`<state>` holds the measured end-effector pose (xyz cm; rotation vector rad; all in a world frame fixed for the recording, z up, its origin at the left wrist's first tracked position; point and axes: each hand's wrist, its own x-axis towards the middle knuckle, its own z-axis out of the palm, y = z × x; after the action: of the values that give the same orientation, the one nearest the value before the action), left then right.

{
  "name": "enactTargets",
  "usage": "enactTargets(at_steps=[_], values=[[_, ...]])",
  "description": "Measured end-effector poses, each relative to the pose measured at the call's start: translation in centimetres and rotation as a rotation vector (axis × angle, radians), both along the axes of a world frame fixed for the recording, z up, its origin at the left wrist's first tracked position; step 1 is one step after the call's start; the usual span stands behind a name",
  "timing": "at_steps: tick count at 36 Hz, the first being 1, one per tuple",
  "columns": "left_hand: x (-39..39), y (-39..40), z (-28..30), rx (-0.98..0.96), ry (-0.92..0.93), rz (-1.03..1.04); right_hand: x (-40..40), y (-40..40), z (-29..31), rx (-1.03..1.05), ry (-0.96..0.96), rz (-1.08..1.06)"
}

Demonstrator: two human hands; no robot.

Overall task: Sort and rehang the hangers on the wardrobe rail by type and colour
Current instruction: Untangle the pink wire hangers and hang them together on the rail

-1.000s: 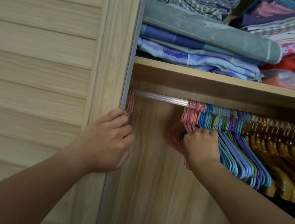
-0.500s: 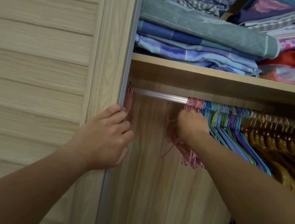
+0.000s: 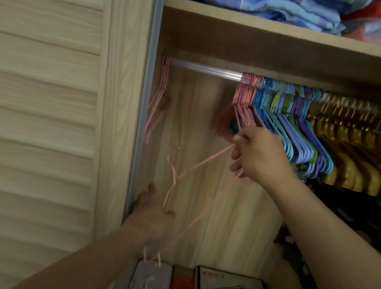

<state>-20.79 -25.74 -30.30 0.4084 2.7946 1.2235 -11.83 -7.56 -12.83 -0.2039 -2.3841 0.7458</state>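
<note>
Head view: right hand (image 3: 261, 160) at centre pinches a loose pink wire hanger (image 3: 202, 162) below the rail (image 3: 205, 69); left hand (image 3: 151, 216), lower centre, blurred, grip unclear.

The right hand (image 3: 261, 156) is raised at the end of an outstretched forearm, knuckles up, its fingers (image 3: 241, 137) curled and pinched together round a thin wire. The left hand (image 3: 152, 216) is held lower — forearm reaching up from the bottom edge of the view, back of the hand showing, fingers loosely extended upward and blurred.
</note>
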Motion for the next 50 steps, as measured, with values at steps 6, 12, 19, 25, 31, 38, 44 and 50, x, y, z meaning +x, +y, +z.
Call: enactTargets(at_steps=[6,12,19,25,31,38,44,50], values=[[-1.4,0.6,-2.7,0.164,-0.165,-0.023,2.9,2.9,0.0,-0.325,-0.002,0.177],[0.1,-1.0,-2.4,0.218,-0.261,-0.231,3.0,7.1,-1.5,-0.326,0.044,0.03],[3.0,-4.6,-1.5,0.189,-0.493,-0.31,1.4,9.8,-7.0,0.253,-0.569,-0.286],[2.0,-2.8,-0.4,0.303,-0.41,-0.273,1.4,5.2,-7.9,-0.002,-0.748,-0.006],[2.8,2.0,4.2,0.674,-0.532,-0.289,1.7,0.4,-7.7,-0.419,-0.811,0.376],[2.3,4.8,9.1,0.695,-0.371,-0.182,2.2,-2.1,-9.4,-0.53,-0.537,0.456],[1.0,5.0,12.6,0.683,-0.304,-0.18,1.1,-2.8,-8.6,-0.495,-0.26,0.377],[1.2,2.6,14.9,-0.114,0.542,-0.21,-1.4,-5.2,-4.8,-0.622,-0.091,0.304]])
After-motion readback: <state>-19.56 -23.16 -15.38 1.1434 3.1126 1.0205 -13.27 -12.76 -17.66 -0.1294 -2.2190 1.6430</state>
